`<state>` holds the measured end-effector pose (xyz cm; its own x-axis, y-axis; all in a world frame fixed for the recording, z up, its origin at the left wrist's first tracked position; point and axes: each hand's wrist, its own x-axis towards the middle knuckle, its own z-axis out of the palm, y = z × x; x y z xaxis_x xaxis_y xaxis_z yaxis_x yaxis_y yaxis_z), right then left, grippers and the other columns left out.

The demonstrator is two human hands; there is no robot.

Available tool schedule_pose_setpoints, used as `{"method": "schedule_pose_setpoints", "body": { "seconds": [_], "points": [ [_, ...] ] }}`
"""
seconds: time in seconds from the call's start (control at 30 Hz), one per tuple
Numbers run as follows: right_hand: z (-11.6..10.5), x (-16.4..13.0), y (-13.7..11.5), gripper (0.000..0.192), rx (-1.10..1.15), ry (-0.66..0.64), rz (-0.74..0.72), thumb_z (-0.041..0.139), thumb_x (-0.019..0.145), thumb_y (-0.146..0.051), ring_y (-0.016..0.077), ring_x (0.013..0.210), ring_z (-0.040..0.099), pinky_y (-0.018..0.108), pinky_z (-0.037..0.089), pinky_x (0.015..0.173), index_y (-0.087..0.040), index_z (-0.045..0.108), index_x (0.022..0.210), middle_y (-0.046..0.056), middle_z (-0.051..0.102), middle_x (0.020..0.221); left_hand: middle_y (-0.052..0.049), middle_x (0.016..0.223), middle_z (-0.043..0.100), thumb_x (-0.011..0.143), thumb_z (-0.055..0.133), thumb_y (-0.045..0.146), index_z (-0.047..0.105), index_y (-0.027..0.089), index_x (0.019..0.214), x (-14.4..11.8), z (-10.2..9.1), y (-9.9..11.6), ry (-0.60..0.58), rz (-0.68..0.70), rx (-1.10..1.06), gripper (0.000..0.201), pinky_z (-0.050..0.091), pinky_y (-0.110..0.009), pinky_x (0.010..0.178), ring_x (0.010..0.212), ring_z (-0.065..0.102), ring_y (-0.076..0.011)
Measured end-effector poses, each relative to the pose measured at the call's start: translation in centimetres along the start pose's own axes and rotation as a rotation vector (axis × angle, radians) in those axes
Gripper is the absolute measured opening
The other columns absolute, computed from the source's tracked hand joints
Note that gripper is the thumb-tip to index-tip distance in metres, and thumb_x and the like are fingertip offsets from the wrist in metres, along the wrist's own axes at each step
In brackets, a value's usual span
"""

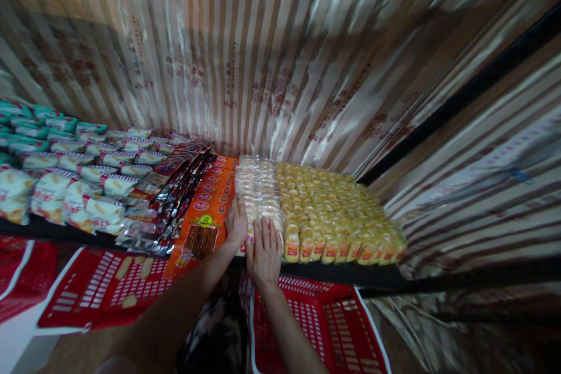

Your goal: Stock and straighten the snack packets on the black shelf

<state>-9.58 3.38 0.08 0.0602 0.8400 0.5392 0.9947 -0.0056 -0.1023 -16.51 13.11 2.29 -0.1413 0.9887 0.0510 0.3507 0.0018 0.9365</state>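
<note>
My left hand (236, 223) lies flat against the left side of a row of clear-wrapped pale snack packs (258, 190) on the dark shelf (350, 273), right beside a stack of orange snack packs (209, 210). My right hand (263, 251) rests with fingers spread on the front end of the same pale row. Neither hand grips a pack. To the right of the row sit several rows of yellow wrapped cakes (337, 210).
Dark foil packs (175, 193) and white-wrapped pastries (83, 181) fill the shelf's left part, with green packs (30, 125) at the far left. Red plastic baskets (333, 327) (105, 292) stand below the shelf. A striped curtain (280, 52) hangs behind.
</note>
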Motion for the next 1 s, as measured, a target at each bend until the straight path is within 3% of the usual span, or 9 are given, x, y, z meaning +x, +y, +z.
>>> {"method": "schedule_pose_setpoints", "body": {
  "seconds": [0.27,0.47,0.7,0.83,1.0],
  "points": [
    [0.3,0.0,0.0,0.045,-0.060,0.014,0.000,0.039,0.092,-0.031,0.0239,0.138,0.021,0.044,0.022,0.108,-0.014,0.045,0.133,0.011,0.037,0.144,-0.012,0.144,0.038,0.093,0.026,0.031,0.036,0.013,0.137,0.2,0.8,-0.7,-0.009,0.040,0.068,0.048,0.027,-0.036,0.111,0.133,0.035,-0.0201],
    [0.9,-0.1,0.2,0.046,-0.097,0.043,-0.012,0.039,0.091,-0.031,0.0251,0.137,0.023,0.045,0.023,0.108,-0.012,0.045,0.133,0.012,0.039,0.143,-0.015,0.144,0.035,0.094,0.024,0.031,0.034,0.008,0.137,0.3,0.9,-0.8,-0.042,0.054,0.086,0.051,0.022,-0.035,0.113,0.136,0.029,-0.0194],
    [0.7,-0.1,0.2,0.048,-0.079,0.036,-0.021,0.039,0.092,-0.032,0.0251,0.138,0.022,0.047,0.023,0.107,-0.014,0.040,0.136,0.012,0.037,0.144,-0.012,0.141,0.042,0.093,0.026,0.032,0.043,0.013,0.133,1.1,-0.2,-0.8,-0.092,0.044,0.075,0.047,0.024,-0.036,0.112,0.133,0.035,-0.0203],
    [0.8,-0.1,0.2,0.047,-0.080,0.033,-0.024,0.039,0.092,-0.033,0.0255,0.138,0.022,0.046,0.024,0.106,-0.015,0.042,0.135,0.012,0.039,0.143,-0.012,0.136,0.049,0.094,0.024,0.034,0.048,0.013,0.129,2.8,-1.4,-0.2,-0.089,0.017,0.028,0.048,0.027,-0.035,0.111,0.129,0.041,-0.0199],
    [0.6,0.0,0.3,0.048,-0.092,0.029,-0.027,0.038,0.092,-0.033,0.0249,0.138,0.021,0.046,0.024,0.107,-0.016,0.040,0.137,0.012,0.035,0.145,-0.014,0.141,0.040,0.095,0.019,0.033,0.044,0.008,0.132,6.2,-1.4,0.1,-0.070,-0.051,-0.110,0.051,0.026,-0.029,0.110,0.132,0.036,-0.0165]
  ]
}}
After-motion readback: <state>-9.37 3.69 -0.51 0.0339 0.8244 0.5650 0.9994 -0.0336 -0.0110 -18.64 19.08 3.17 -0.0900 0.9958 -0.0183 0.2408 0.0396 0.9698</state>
